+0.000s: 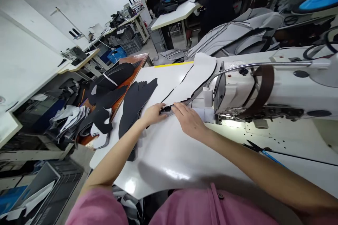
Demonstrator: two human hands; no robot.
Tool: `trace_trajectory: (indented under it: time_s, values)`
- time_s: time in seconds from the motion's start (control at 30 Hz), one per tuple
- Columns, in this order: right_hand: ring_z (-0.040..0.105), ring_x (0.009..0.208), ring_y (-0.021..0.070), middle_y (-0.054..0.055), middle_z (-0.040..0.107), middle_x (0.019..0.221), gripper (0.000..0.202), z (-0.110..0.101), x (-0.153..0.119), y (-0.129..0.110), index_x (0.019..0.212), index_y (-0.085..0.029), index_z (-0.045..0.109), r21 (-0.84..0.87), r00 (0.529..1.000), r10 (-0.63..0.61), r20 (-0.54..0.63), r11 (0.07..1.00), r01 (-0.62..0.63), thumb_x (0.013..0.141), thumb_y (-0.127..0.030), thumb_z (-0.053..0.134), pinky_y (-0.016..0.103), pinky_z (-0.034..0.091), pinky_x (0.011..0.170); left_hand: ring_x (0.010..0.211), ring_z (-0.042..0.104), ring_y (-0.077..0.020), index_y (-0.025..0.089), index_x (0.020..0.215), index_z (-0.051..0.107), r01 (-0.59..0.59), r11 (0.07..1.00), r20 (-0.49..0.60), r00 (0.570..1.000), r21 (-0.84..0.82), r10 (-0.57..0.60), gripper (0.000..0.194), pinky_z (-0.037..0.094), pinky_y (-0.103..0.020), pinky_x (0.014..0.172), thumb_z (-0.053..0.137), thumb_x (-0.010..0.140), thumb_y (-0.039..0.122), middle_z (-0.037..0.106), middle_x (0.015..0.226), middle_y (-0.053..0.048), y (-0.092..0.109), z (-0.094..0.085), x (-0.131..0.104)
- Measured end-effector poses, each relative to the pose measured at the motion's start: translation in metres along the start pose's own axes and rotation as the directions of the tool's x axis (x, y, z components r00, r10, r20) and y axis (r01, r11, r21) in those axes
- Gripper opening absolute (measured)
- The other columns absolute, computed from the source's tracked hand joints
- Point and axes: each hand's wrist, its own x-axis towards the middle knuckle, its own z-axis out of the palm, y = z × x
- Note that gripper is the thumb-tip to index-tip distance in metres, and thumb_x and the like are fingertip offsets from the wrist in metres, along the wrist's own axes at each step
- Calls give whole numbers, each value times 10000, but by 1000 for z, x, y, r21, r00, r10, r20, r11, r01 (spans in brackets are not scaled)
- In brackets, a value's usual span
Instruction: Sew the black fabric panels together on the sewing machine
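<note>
A large white fabric panel with dark edges [203,68] lies on the white sewing table, its near edge folded up to show a dark underside. My left hand [154,114] is closed on that near edge, thumb and fingers pinching it. Just to the right, my right hand [191,121] rests with fingers stretched out over the same edge; its thumb is hidden. The sewing machine [237,91] stands right of both hands, its lit needle area beyond my right hand. Dark grey cut fabric pieces [136,103] lie stacked left of the panel.
Blue-handled scissors [266,153] lie near my right forearm. More dark cut pieces [113,77] rest on a brown wooden board [139,59]. Grey sewn pieces [232,31] pile up behind the machine. A grey crate [66,179] stands lower left. Another person [219,0] works at a table beyond.
</note>
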Motion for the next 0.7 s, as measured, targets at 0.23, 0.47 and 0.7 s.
trace_trajectory:
  time_s: [0.23, 0.47, 0.7]
  values:
    - [472, 795, 212, 70, 541, 795, 217, 26, -2, 15, 760, -167, 558, -158, 996, 21, 84, 987, -8, 839, -34, 405, 320, 354, 679, 779, 622, -170, 211, 943, 641, -132, 975, -20, 991, -177, 131, 258, 481, -288, 727, 478, 852, 388, 677, 902, -27, 26, -1, -10]
    - [461, 1028, 245, 108, 534, 918, 210, -9, -88, 7, 869, -140, 570, -222, 986, 130, 102, 969, -105, 822, -25, 401, 369, 375, 907, 823, 607, -173, 210, 1021, 571, -275, 945, -149, 957, -178, 250, 281, 485, -304, 740, 573, 804, 387, 583, 1078, -52, 103, 18, 32]
    - [478, 1033, 256, 137, 554, 969, 232, -31, -123, 19, 865, -127, 580, -167, 987, 101, 127, 983, -79, 737, -8, 428, 415, 386, 945, 913, 586, -215, 208, 1039, 455, -49, 991, -124, 992, -127, 33, 264, 466, -321, 684, 536, 805, 299, 535, 1055, -77, 162, 59, 31]
